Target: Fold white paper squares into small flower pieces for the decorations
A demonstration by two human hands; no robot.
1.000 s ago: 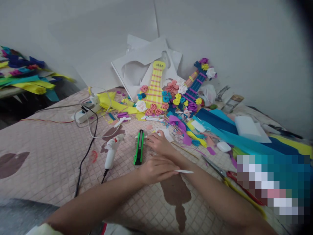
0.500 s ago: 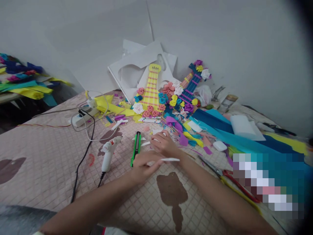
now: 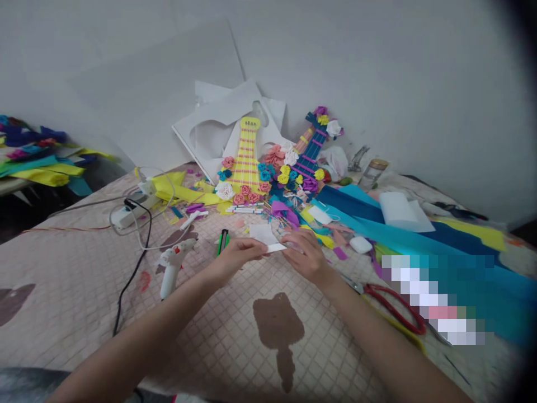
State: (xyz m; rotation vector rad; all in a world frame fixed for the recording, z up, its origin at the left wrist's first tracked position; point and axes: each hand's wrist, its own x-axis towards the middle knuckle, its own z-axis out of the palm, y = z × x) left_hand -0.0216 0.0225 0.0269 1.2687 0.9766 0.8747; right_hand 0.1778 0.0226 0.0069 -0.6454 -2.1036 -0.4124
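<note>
My left hand (image 3: 240, 256) pinches one end of a small white strip (image 3: 277, 247). The strip's other end is between the fingers of my right hand (image 3: 308, 258). Just behind it lies a white paper-like piece (image 3: 260, 232). A green utility knife (image 3: 224, 242) rests beside my left hand, partly hidden by it. Further left a white glue gun (image 3: 171, 271) lies on the quilted cover (image 3: 210, 336). Scissors with red handles (image 3: 396, 308) are partly behind my right forearm.
Two flower-trimmed toy guitars, one yellow (image 3: 247, 162) and one blue (image 3: 312, 154), lean at the back among paper scraps. A power strip (image 3: 133, 210) with cords sits left. Blue crepe paper (image 3: 419, 246) spreads across the right. A glass jar (image 3: 373, 173) stands behind.
My left hand, earlier across my right wrist with a white strip, has moved left. My right hand has come back right from the white piece. Both hands now hold the strip. The view has shifted slightly.
</note>
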